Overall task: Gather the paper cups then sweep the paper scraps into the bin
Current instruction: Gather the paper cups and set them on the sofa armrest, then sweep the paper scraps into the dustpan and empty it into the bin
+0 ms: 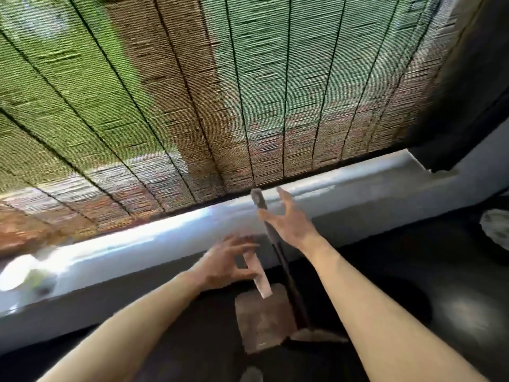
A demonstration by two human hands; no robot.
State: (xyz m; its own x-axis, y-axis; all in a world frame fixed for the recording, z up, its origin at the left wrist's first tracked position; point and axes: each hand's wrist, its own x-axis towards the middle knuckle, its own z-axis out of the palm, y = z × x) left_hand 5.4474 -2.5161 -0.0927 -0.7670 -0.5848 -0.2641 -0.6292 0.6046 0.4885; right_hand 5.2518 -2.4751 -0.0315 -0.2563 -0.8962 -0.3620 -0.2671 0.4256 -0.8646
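**Broom and dustpan by the window ledge**

A long dark broom [285, 271] is seen standing up in front of the white window ledge [137, 244]. Its brush end is down on the dark floor [413, 271]. The right hand [289, 224] is held open with the fingers spread wide, just beside the top of the broom, and nothing is gripped by it. A brown dustpan [261, 318] is seen just left of the broom, low by the floor. Its white handle [260, 279] is touched by the left hand [228, 263], between thumb and fingers. Whether it is gripped cannot be told, as the picture is blurred. A woven blind [192, 92] is hung above the ledge. A white crumpled thing [495, 227] is seen far to the right.
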